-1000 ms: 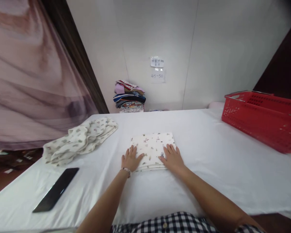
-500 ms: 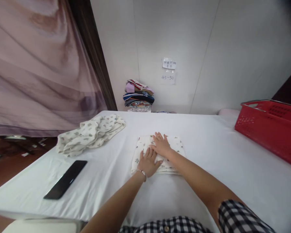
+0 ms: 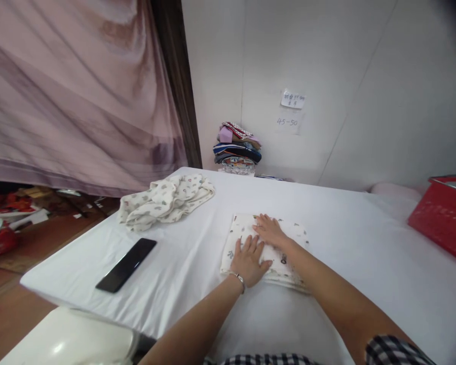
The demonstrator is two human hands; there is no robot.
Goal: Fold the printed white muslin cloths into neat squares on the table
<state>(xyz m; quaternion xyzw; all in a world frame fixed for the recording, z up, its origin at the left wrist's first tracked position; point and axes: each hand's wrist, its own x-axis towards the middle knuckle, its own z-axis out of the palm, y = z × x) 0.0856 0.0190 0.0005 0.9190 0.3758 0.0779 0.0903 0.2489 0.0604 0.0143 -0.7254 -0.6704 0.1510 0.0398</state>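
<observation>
A folded white cloth [image 3: 247, 228] with small printed figures lies flat in front of me on the white-covered table [image 3: 190, 253]. My left hand [image 3: 249, 261], a bracelet at its wrist, rests palm down on the near left part of the cloth, fingers spread. Farther back on the same cloth, my right hand [image 3: 270, 230] lies flat with its fingers stretched out. Neither hand grips anything. A second, crumpled white printed cloth [image 3: 165, 200] lies at the table's far left.
A black phone [image 3: 127, 264] lies left of my arms. At the right stands a red basket [image 3: 443, 215]. Stacked folded fabrics [image 3: 237, 149] are beyond the far edge, below paper signs [image 3: 292, 100] on the wall. A pink curtain [image 3: 79, 91] hangs at the left.
My view has turned left, so everything appears shifted right. Both hands stay flat on the folded cloth, now slightly farther apart.
</observation>
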